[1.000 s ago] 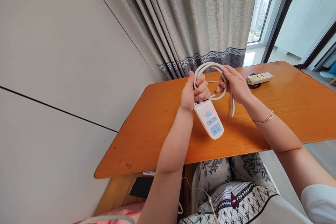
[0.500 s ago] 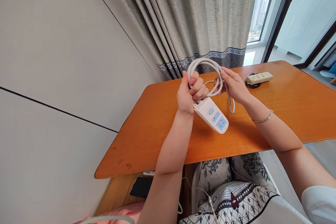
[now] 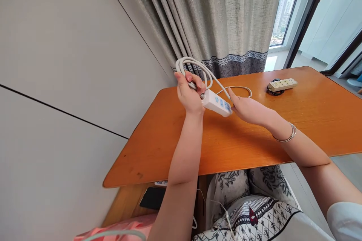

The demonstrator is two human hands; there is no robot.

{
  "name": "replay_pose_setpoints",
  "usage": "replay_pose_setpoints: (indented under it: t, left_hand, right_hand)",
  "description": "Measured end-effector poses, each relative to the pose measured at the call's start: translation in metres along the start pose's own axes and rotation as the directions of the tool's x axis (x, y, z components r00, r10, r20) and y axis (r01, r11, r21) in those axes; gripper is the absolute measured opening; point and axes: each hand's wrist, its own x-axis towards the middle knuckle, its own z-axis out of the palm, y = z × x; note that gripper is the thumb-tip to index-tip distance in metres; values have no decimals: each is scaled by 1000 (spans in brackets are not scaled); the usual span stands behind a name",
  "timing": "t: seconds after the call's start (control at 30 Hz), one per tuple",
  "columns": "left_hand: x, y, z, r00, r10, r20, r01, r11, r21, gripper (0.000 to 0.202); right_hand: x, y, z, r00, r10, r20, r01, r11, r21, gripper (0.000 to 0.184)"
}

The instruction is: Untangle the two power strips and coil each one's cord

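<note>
My left hand point(image 3: 190, 92) is closed round the coiled white cord point(image 3: 207, 70) of a power strip, with the loops standing up above my fist. The white power strip point(image 3: 217, 102) with pale blue sockets hangs in the air beside that fist, tilted down to the right. My right hand point(image 3: 250, 110) is at the far end of the strip, its fingers pressed together on the stretch of cord running from the coil. The thumb side of its grip is partly hidden. Behind it a thin loose bend of cord point(image 3: 240, 87) trails over the table.
The orange-brown wooden table point(image 3: 158, 147) lies under both hands. A cream power strip point(image 3: 283, 84) with a black cord rests at its back right. Grey curtains point(image 3: 234, 19) hang behind, and a pale wall point(image 3: 70, 64) stands left. A dark phone-like slab point(image 3: 152, 198) lies below the table edge.
My left hand has moved left with the coil and power strip, and the strip has swung up. My right hand has slid down along the cord, drawing a length of it out from the loops.
</note>
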Motion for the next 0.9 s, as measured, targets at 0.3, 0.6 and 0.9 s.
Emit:
replay_pose_setpoints:
  t: [0.3, 0.6, 0.9]
  left_hand:
    - [-9, 1, 4, 994, -76, 74, 76, 997, 12, 54]
    - [-13, -14, 0, 993, -64, 104, 51, 991, 121, 51]
    - [-18, -19, -9, 997, 69, 24, -73, 963, 258, 36]
  right_hand:
    - [-2, -10, -6, 993, 109, 49, -97, 973, -209, 63]
    - [-18, -22, -22, 995, -86, -58, 76, 985, -158, 36]
    - [-38, -36, -26, 983, -179, -39, 183, 956, 228, 21]
